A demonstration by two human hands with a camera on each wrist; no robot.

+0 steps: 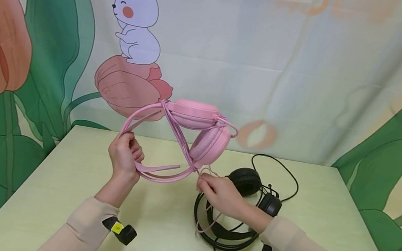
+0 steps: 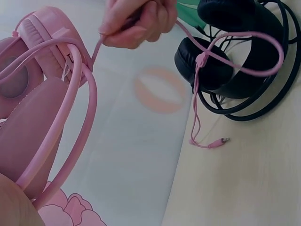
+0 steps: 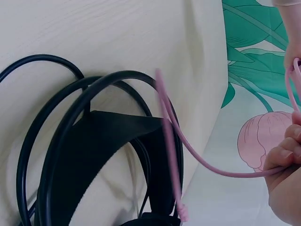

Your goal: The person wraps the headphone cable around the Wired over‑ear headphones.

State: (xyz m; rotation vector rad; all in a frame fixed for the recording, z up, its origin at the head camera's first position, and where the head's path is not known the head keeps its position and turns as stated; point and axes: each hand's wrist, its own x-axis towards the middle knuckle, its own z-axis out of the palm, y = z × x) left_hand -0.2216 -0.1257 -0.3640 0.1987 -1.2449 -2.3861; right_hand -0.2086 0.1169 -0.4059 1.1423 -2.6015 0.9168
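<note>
My left hand [image 1: 125, 153] grips the pink headphones [image 1: 194, 109] by the headband, holding them up above the table with both ear cups to the right. Pink cable is wound across the headphones beside the upper ear cup. Between its thumb and fingers my right hand [image 1: 223, 194] pinches the pink cable [image 2: 263, 73] near the lower ear cup. The cable's free end hangs in a loop, with a small plug [image 2: 218, 142] at its tip in the left wrist view. Black headphones [image 1: 245, 182] lie on the table under and behind my right hand.
The pale table [image 1: 72, 193] reaches back to a printed cloth [image 1: 217, 37] with a rabbit and tulips. A thin black cable [image 1: 292, 177] loops out behind the black headphones, and more of it curls in front of them.
</note>
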